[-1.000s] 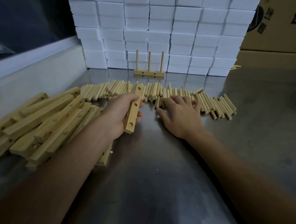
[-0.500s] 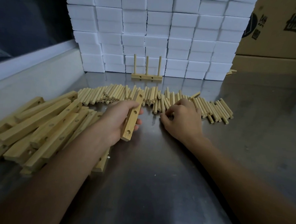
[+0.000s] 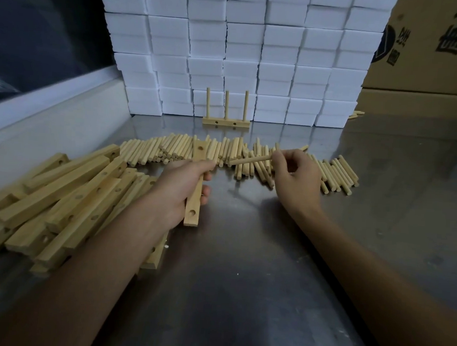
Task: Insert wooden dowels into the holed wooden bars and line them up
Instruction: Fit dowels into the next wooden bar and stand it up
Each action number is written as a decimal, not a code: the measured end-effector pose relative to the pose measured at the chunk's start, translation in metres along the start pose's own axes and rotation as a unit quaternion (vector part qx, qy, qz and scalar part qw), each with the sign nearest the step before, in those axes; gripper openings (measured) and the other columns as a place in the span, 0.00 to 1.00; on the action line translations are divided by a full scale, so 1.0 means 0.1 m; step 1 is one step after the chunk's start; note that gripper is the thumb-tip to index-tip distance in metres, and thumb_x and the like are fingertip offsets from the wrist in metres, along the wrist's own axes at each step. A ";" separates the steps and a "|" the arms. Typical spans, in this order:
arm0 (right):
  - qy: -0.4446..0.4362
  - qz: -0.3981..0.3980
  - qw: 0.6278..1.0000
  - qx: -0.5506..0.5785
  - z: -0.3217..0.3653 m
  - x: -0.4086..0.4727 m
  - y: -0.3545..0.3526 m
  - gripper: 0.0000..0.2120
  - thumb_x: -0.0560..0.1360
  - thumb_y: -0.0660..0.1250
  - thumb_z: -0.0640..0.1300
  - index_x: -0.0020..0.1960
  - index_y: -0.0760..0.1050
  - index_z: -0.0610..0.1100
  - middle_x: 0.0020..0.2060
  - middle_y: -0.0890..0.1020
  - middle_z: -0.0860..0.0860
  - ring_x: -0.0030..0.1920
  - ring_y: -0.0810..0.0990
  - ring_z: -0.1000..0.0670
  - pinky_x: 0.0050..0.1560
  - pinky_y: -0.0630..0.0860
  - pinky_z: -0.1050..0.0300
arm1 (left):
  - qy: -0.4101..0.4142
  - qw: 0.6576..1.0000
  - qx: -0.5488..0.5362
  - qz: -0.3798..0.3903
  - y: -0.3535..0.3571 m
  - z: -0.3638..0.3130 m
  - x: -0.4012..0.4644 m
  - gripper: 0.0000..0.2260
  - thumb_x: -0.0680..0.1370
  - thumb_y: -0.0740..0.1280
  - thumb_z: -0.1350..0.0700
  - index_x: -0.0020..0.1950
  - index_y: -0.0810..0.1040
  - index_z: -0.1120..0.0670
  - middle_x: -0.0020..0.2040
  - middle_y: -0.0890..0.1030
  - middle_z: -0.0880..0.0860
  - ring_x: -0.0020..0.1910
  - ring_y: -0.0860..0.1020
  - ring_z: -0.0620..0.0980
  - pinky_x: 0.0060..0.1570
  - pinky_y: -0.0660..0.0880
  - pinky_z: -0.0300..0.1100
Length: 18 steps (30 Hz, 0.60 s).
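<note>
My left hand (image 3: pixel 180 187) grips a holed wooden bar (image 3: pixel 194 205) by its middle, its long axis running away from me, with holes showing at both ends. My right hand (image 3: pixel 294 180) pinches one wooden dowel (image 3: pixel 249 161) that lies nearly level and points left toward the bar's far end. Behind both hands a row of loose dowels (image 3: pixel 336 173) stretches across the metal table (image 3: pixel 243 279). Farther back, a finished bar with three upright dowels (image 3: pixel 226 123) stands in front of the white blocks.
A heap of holed wooden bars (image 3: pixel 61 203) lies at the left, partly under my left forearm. Stacked white foam blocks (image 3: pixel 241 54) form a wall at the back. Cardboard boxes (image 3: pixel 427 51) stand at the back right. A low white ledge (image 3: pixel 53 116) borders the table's left.
My right hand has lifted off the dowel row with one dowel pinched and turned it toward the bar. My left hand has swung the bar more upright, away from me.
</note>
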State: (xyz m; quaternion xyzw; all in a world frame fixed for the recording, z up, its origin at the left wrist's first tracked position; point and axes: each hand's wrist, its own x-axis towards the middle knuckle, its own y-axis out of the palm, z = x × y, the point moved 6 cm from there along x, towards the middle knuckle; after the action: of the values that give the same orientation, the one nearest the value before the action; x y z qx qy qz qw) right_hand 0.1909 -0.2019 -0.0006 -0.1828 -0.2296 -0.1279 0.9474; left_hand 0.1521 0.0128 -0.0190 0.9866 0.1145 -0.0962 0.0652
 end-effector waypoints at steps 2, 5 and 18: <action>-0.014 0.012 1.000 0.023 0.03 -0.01 0.01 0.11 0.83 0.62 0.46 0.48 0.77 0.41 0.35 0.80 0.49 0.33 0.77 0.53 0.37 0.78 0.54 | 0.010 1.000 -0.002 -0.004 0.00 -0.01 0.00 0.06 0.77 0.72 0.56 0.48 0.77 0.57 0.39 0.73 0.52 0.25 0.70 0.45 0.21 0.66 0.37; -0.041 0.035 0.998 0.041 0.09 -0.04 0.03 0.09 0.83 0.60 0.45 0.50 0.75 0.41 0.38 0.80 0.48 0.37 0.79 0.47 0.39 0.78 0.50 | 0.017 1.000 0.022 0.005 0.03 -0.02 -0.03 0.08 0.75 0.74 0.55 0.51 0.81 0.57 0.43 0.78 0.52 0.25 0.71 0.44 0.22 0.67 0.36; -0.074 0.083 0.992 0.066 0.15 -0.06 0.10 0.08 0.82 0.63 0.45 0.49 0.76 0.40 0.35 0.80 0.46 0.36 0.79 0.44 0.39 0.78 0.42 | 0.030 0.999 0.003 0.019 0.06 -0.07 -0.08 0.06 0.75 0.74 0.59 0.50 0.83 0.59 0.42 0.87 0.55 0.27 0.81 0.48 0.20 0.69 0.35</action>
State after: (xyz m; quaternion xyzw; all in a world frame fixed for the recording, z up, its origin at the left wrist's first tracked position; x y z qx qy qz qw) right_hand 0.1833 -0.1861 0.0058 -0.1477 -0.2907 -0.0194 0.9451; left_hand 0.1472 0.0068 -0.0097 0.9913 0.0971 -0.0657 0.0606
